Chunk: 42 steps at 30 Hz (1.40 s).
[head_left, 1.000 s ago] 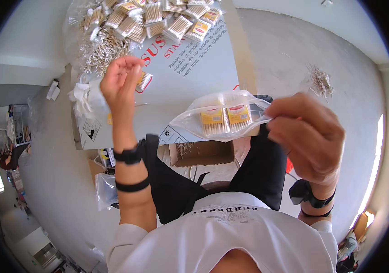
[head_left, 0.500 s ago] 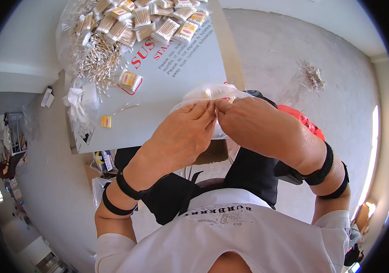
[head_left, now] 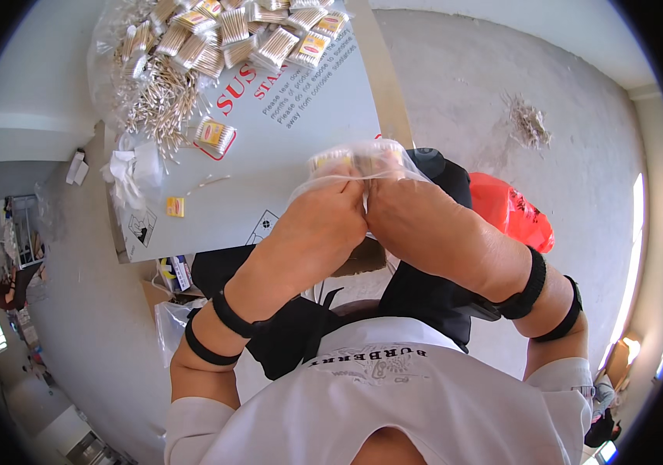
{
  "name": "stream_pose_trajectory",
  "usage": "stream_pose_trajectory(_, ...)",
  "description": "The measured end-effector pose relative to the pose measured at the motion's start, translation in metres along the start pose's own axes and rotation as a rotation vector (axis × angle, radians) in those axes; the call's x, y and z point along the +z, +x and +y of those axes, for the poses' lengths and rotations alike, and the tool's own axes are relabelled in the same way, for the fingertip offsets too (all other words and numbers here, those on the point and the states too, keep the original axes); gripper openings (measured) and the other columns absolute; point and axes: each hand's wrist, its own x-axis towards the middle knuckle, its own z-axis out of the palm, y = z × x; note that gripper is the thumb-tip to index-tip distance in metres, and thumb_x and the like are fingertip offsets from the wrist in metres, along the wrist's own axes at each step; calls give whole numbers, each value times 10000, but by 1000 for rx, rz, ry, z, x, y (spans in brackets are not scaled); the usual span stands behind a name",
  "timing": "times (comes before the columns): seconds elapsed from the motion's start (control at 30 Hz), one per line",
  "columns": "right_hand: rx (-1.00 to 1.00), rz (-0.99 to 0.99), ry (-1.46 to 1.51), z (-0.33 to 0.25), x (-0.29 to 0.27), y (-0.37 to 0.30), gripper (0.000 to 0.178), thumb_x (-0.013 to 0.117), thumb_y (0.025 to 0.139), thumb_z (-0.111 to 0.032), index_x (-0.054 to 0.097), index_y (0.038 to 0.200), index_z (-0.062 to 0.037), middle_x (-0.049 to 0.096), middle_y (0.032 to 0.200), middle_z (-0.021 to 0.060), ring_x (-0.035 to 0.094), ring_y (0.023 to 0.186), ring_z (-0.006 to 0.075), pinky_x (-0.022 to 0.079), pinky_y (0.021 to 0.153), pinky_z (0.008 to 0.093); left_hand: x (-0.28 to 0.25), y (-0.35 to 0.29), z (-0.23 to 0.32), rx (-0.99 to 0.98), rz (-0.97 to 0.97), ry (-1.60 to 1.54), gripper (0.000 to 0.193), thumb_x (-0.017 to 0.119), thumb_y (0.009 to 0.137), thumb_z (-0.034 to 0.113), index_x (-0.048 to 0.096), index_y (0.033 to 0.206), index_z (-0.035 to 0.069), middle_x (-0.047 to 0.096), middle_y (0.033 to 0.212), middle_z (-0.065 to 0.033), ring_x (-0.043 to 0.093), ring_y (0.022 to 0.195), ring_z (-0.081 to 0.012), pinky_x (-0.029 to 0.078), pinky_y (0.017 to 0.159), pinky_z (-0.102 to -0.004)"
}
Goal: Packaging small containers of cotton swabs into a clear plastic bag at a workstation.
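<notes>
Both my hands meet at the table's near right edge on a clear plastic bag point(head_left: 300, 188). Small packs of cotton swabs with yellow labels point(head_left: 333, 157) show through its film. My left hand point(head_left: 323, 213) grips the bag's left side, its fingertips partly behind the film. On the other side, my right hand point(head_left: 409, 208) is closed on the bag too, its fingers bent under the film and mostly hidden. Left of the hands, a yellow card point(head_left: 175, 206) and a few loose swabs point(head_left: 209, 184) lie on the table. Farther back rests a single swab pack point(head_left: 213, 133).
The grey table point(head_left: 308, 108) carries a heap of swab packs point(head_left: 232, 27), loose swabs point(head_left: 162, 105) and crumpled white plastic point(head_left: 123, 174). A red plastic bag point(head_left: 508, 213) is to the right of my right arm. More swabs point(head_left: 530, 124) are piled on the floor.
The bag's mouth, pinched between my fingertips before, now drapes over my fingers. My right hand has turned and its fingers have moved under the film. More of the red bag shows.
</notes>
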Motion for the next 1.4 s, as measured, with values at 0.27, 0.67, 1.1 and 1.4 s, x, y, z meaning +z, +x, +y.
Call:
stream_pose_trajectory(0.27,63,7,-74,-9,-40,-4,42,676,800,-104,711,786,-85,650,782,41,656,743,142,507,560,249,-18,-14,12,37,262,161,316,687,763,75,681,1055,-47,619,1253,-141,616,1111,-270,552,902,-366)
stream_pose_trajectory(0.67,86,437,266,0,-74,-29,391,660,723,-32,625,1078,127,637,922,156,664,780,261,561,683,356,93,-94,-238,-715,822,-97,150,663,910,116,694,975,-16,718,952,-176,681,844,-387,539,763,-452)
stream_pose_trajectory(1.1,420,832,254,12,-42,-40,219,729,763,93,665,969,55,675,870,154,672,710,275,536,582,352,150,-40,-256,-1501,867,-718,580,932,604,406,690,917,-17,739,999,-206,723,924,-336,553,844,-433)
stream_pose_trajectory(1.4,509,844,242,12,-45,-45,294,794,754,-15,656,1011,18,673,924,139,658,737,313,543,631,377,92,-40,-195,-1023,1099,-1289,269,798,769,-10,675,1009,-5,714,956,-66,663,775,-122,485,588,-254)
